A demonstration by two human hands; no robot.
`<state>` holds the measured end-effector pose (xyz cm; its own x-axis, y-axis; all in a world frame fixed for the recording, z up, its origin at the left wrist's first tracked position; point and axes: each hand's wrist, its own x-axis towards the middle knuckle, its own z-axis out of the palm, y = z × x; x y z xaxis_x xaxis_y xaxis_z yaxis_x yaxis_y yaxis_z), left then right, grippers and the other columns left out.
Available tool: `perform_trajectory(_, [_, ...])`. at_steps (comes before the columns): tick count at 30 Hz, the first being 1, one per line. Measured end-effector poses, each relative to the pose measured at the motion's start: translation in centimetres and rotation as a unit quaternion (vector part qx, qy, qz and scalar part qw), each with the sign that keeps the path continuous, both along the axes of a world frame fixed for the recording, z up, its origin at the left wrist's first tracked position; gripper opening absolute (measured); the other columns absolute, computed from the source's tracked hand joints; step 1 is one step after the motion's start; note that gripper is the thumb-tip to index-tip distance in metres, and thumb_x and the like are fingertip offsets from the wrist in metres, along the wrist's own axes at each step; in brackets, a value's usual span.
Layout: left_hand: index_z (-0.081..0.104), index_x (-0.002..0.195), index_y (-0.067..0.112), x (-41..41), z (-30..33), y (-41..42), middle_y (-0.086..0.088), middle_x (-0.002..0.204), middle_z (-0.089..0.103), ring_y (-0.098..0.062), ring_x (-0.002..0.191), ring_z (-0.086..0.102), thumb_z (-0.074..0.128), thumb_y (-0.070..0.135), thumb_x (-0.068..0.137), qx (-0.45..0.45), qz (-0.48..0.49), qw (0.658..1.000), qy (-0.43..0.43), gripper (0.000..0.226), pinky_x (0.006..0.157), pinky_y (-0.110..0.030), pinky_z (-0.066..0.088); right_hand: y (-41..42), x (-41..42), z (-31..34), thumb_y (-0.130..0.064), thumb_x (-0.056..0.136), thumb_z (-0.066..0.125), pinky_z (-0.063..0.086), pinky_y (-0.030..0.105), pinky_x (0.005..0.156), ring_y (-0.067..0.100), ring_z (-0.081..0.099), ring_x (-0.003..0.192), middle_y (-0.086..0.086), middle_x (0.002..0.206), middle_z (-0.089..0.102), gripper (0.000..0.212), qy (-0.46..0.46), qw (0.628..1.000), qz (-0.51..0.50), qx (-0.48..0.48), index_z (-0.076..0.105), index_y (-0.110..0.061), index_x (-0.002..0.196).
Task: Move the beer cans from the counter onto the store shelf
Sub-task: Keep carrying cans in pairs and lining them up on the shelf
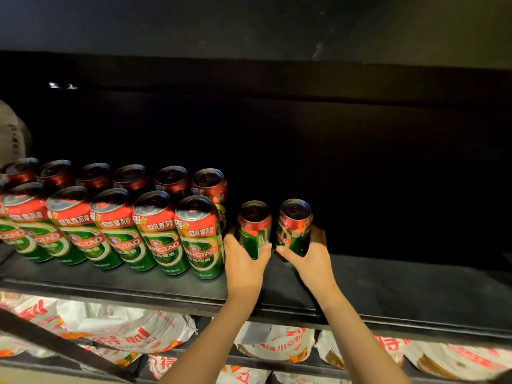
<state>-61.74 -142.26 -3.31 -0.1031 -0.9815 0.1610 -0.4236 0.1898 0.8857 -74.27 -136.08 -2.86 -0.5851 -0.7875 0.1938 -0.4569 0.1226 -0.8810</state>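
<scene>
Head view, both arms reaching into the dark store shelf [388, 289] at centre frame.

Left hand [243, 261]: grip wrapped round the lower body of a beer can [255, 228], thumb across the front, fingers behind. Right hand [313, 259]: same hold on a second can [295, 225], thumb on the front face. Both cans upright, slightly apart from each other, bases low over or on the shelf board; contact cannot be told, the hands hide it.

Stocked cans [116, 223]: two rows at left of frame, a front row of five full cans and a back row behind. The left-hand can sits just right of the last front-row can [201, 236].

Step judged: setting down the pair to extend the rows rightward.

To do it well:
- Lower each can flat on its base before loosening the fingers; a tilted base would rock.
- Slide the left can sideways to close up on its neighbour without knocking it; the row would likely topple in sequence.
- Keep labels facing front, as the stocked row shows.
- Withdraw hands straight back, clear of the can tops.

Lower shelf, bottom of frame: white and red packaged goods [124, 331].
</scene>
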Motion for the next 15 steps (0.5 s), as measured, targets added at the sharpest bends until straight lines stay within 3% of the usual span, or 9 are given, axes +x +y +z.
perform_trajectory(4, [0.038,0.106,0.007,-0.02,-0.32,-0.01,-0.011,0.102,0.056,-0.026,0.097,0.058,0.074,0.027,0.076,0.008,-0.01,1.0,0.021,0.051,0.084,-0.043,0.052,0.2,0.05,0.23,-0.028,0.071,0.081,0.043,0.009,0.08,0.004,0.056,0.098,-0.006,0.111,0.06,0.061,0.0,1.0,-0.011,-0.016,0.048,-0.016,0.121])
perform_trajectory(6, [0.038,0.104,0.006,-0.07,-0.12,0.09,-0.012,0.101,0.055,-0.026,0.096,0.058,0.074,0.024,0.077,0.009,-0.016,1.0,0.026,0.049,0.083,-0.041,0.051,0.35,0.0,0.23,-0.025,0.071,0.082,0.042,0.003,0.077,0.0,0.059,0.095,-0.009,0.107,0.06,0.059,-0.007,1.0,-0.016,-0.018,0.048,-0.019,0.119])
perform_trajectory(11, [0.04,0.102,0.006,-0.2,0.24,0.03,-0.009,0.1,0.047,-0.025,0.098,0.051,0.077,0.039,0.072,-0.003,-0.016,1.0,-0.001,0.058,0.087,-0.04,0.046,0.41,-0.31,0.2,-0.02,0.074,0.079,0.042,-0.001,0.07,0.003,0.06,0.092,-0.011,0.102,0.06,0.059,-0.009,1.0,0.003,-0.01,0.049,-0.015,0.125])
perform_trajectory(15, [0.046,0.103,0.005,0.01,0.3,0.09,-0.005,0.099,0.044,-0.024,0.1,0.049,0.075,0.038,0.075,-0.033,-0.001,0.999,-0.012,0.053,0.09,-0.042,0.044,0.24,-0.16,0.43,-0.022,0.074,0.079,0.043,0.003,0.07,-0.002,0.057,0.089,-0.009,0.105,0.06,0.061,-0.017,1.0,0.014,-0.016,0.047,-0.017,0.126])
